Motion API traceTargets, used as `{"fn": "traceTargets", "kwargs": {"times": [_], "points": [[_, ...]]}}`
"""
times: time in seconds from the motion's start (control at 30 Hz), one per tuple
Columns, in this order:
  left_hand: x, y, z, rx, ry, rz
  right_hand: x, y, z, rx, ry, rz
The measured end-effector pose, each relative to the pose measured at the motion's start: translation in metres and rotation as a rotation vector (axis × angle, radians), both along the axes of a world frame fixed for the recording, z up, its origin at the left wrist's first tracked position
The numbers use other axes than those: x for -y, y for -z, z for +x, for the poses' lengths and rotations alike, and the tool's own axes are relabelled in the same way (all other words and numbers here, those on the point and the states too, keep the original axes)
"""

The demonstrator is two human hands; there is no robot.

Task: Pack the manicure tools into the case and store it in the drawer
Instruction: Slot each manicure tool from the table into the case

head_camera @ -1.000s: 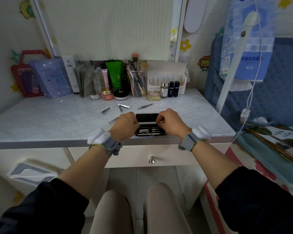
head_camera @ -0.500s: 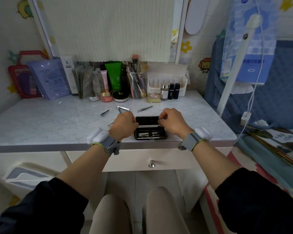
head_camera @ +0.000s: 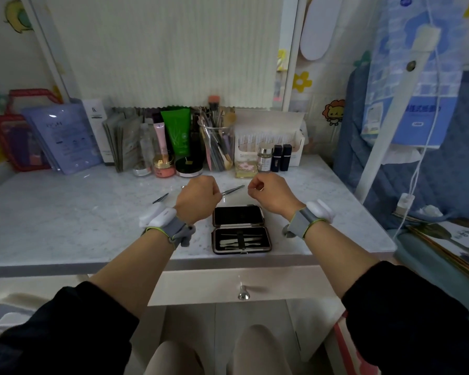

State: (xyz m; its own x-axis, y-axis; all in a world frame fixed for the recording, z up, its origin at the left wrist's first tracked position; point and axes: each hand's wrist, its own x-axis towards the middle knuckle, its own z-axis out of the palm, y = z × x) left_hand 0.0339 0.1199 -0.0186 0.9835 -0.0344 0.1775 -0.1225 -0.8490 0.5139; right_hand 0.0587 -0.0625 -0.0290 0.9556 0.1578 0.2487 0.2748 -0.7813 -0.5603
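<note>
The case (head_camera: 241, 229) lies open near the front edge of the tabletop (head_camera: 65, 220), several tools strapped inside. Left hand (head_camera: 198, 197) fingers are curled together at the end of tweezers (head_camera: 233, 189); grip cannot be confirmed. Right hand (head_camera: 271, 196) fingers are curled, holding nothing visible.

This is a home bedroom with a dressing-table corner. A marble-look worktop (head_camera: 65, 220) carries a green tube (head_camera: 178, 132), a brush jar (head_camera: 217, 147) and face-mask packets (head_camera: 63, 136) beneath a mirror (head_camera: 160, 50). Cartoon lion (head_camera: 333, 112) and flower (head_camera: 302, 82) stickers dot the wall, and quilted blue bedding (head_camera: 444, 163) sits alongside.
</note>
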Motion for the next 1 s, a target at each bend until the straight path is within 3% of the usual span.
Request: {"fn": "traceTargets", "kwargs": {"times": [0.63, 1.0], "points": [[0.004, 0.023, 0.053, -0.043, 0.040, 0.092, -0.014, 0.023, 0.055, -0.006, -0.103, -0.144], [-0.003, 0.017, 0.035, -0.011, 0.069, -0.011, -0.007, 0.011, 0.031, -0.049, -0.157, -0.015]]}}
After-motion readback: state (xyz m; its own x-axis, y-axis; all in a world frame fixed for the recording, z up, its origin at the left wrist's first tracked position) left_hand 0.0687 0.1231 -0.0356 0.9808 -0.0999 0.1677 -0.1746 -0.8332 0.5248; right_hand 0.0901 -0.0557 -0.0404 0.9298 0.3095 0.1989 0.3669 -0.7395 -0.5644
